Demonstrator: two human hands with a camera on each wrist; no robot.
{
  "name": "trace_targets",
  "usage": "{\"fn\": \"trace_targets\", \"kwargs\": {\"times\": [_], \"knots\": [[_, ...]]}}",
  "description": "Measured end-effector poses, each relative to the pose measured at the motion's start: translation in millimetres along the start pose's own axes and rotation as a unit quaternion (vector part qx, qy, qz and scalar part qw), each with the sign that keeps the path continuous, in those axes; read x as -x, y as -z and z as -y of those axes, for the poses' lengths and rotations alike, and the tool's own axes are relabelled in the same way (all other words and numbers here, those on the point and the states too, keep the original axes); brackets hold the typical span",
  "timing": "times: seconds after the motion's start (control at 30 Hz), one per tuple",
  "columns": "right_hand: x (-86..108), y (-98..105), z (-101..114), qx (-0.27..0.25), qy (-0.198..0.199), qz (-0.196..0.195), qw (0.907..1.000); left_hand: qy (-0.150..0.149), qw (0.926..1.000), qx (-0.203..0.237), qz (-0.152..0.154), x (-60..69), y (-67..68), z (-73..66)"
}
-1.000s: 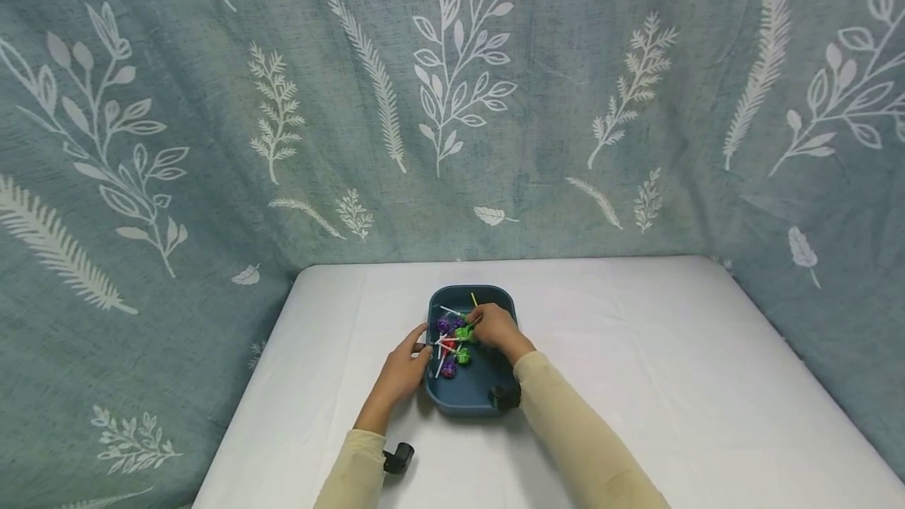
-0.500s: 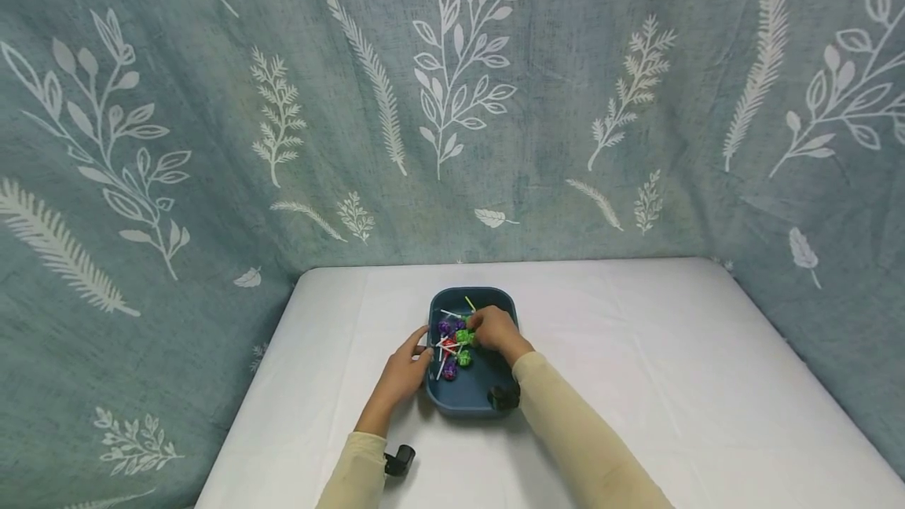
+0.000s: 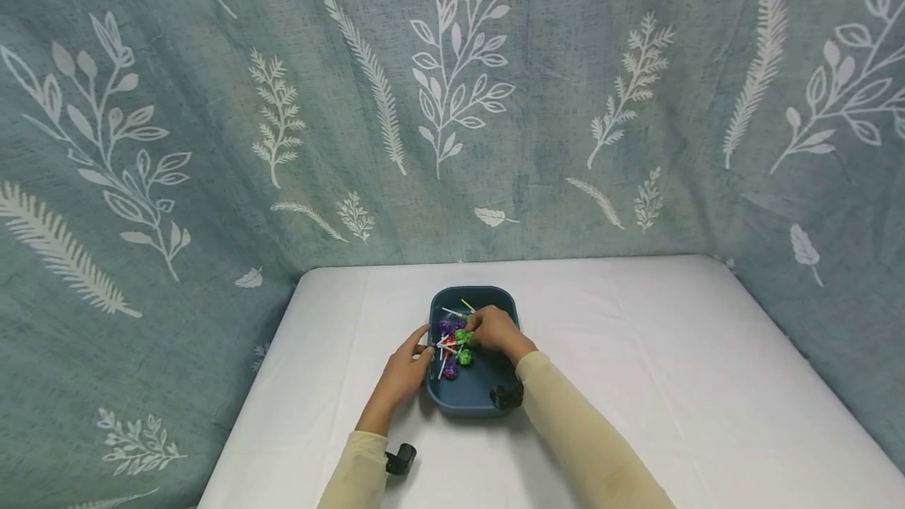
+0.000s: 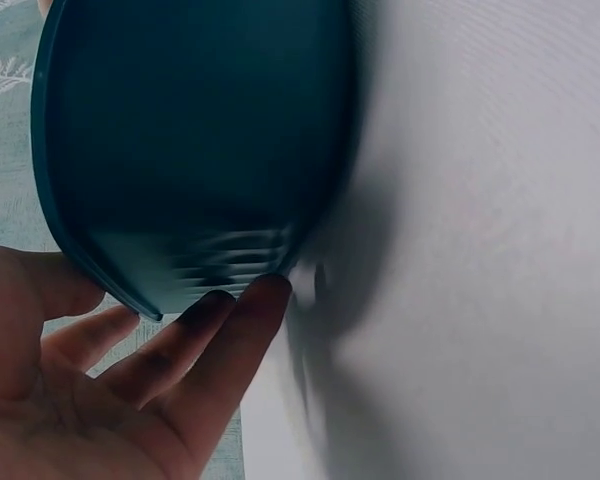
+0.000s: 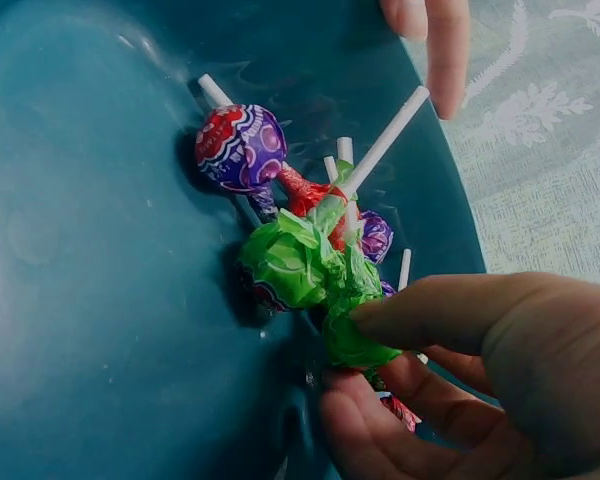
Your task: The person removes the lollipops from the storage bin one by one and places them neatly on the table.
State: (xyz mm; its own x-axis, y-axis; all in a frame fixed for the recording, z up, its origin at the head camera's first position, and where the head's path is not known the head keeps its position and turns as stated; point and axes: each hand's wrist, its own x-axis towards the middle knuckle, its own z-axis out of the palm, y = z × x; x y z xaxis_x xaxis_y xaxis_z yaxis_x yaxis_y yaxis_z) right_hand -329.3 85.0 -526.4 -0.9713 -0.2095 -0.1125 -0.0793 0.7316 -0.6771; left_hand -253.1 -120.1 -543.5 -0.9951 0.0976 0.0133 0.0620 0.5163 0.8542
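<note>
A dark teal plastic bin (image 3: 470, 393) holds several wrapped lollipops in green, purple and red. My left hand (image 3: 404, 371) holds the bin's left side; in the left wrist view its thumb is at the rim and its fingers (image 4: 242, 335) lie against the slotted outer wall. Inside the bin, my right hand (image 3: 497, 330) pinches a green lollipop (image 5: 350, 343) between thumb and fingers. Touching that one is another green lollipop (image 5: 285, 262), with a purple-and red lollipop (image 5: 242, 148) close by. A red-wrapped lollipop (image 5: 305, 192) lies partly hidden under them.
White cloth (image 3: 636, 383) covers the table under the bin. Behind and at both sides hangs a green leaf-patterned curtain (image 3: 530, 140). A black wrist camera (image 3: 401, 459) sits by the left sleeve, another (image 3: 505, 397) over the bin's front right corner.
The yellow-green stick by my right fingers has tilted further left. Both hands and the bin stay almost where they were.
</note>
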Motion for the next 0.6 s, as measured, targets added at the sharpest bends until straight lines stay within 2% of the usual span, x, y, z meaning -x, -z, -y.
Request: {"fn": "trace_targets", "kwargs": {"times": [0.2,0.4,0.6], "knots": [[-1.0,1.7,-1.3,-0.029,0.014,0.013,0.9994,-0.007,0.9998,0.019,0.001,-0.9,0.6,2.3],[1.9,4.4,0.1,-0.049,0.019,0.016,0.9985,-0.009,0.9982,0.058,0.011,-0.6,-0.1,4.0],[2.0,5.9,-1.7,-0.096,0.022,0.016,0.9950,-0.004,0.9971,0.075,0.017,-0.2,-0.8,4.5]]}}
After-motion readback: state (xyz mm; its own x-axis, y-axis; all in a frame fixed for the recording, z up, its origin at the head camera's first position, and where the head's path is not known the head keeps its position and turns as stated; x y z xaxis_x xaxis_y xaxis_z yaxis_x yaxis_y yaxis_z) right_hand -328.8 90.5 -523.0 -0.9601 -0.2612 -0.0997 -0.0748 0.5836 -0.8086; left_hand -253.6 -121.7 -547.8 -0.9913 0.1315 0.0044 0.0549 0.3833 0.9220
